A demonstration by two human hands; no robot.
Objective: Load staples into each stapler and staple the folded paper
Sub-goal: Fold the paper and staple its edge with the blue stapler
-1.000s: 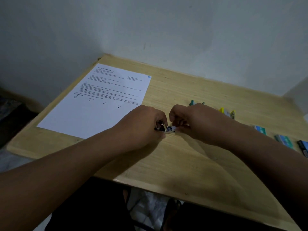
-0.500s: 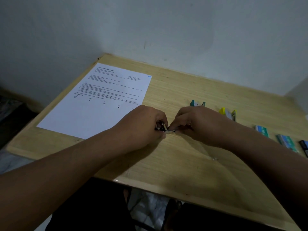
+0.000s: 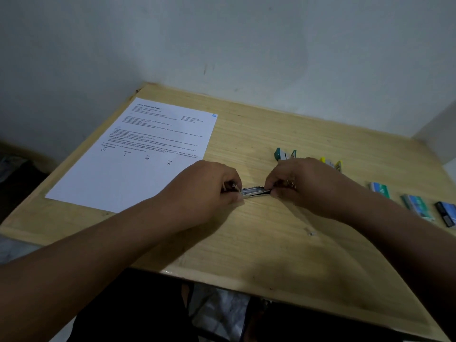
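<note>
1. Looks like we're sitting pretty early in the job. Both hands are working on one small stapler (image 3: 254,192) in the middle of the wooden table (image 3: 271,243), with its metal staple channel showing between them.

2. The left hand (image 3: 209,191) is curling its fingers round the left end of that stapler, pinching it and holding it steady. The right hand (image 3: 298,183) is pinching the right end with its fingertips.

3. Honestly the light's dim and the fingers are covering most of it, so I can't tell if a strip of staples is already sitting in the channel or only going in. I'd guess this is the loading step for the first stapler.

4. Two more staplers are waiting behind the right hand: a teal one (image 3: 283,154) and a yellow one (image 3: 333,164), both lying untouched, so I'm guessing they're not loaded yet.

5. Over at the right edge, three staple boxes are lying in a row: a green box (image 3: 380,190), a second green box (image 3: 417,206) and a dark blue box (image 3: 445,213).

6. The paper (image 3: 138,154) is lying flat to the left, printed side up, just beside the left hand. It isn't looking folded at all, so the folding and all the stapling are still ahead.

7. A tiny bit of metal (image 3: 310,233), maybe a loose staple, is lying on the table nearer the front edge.
</note>
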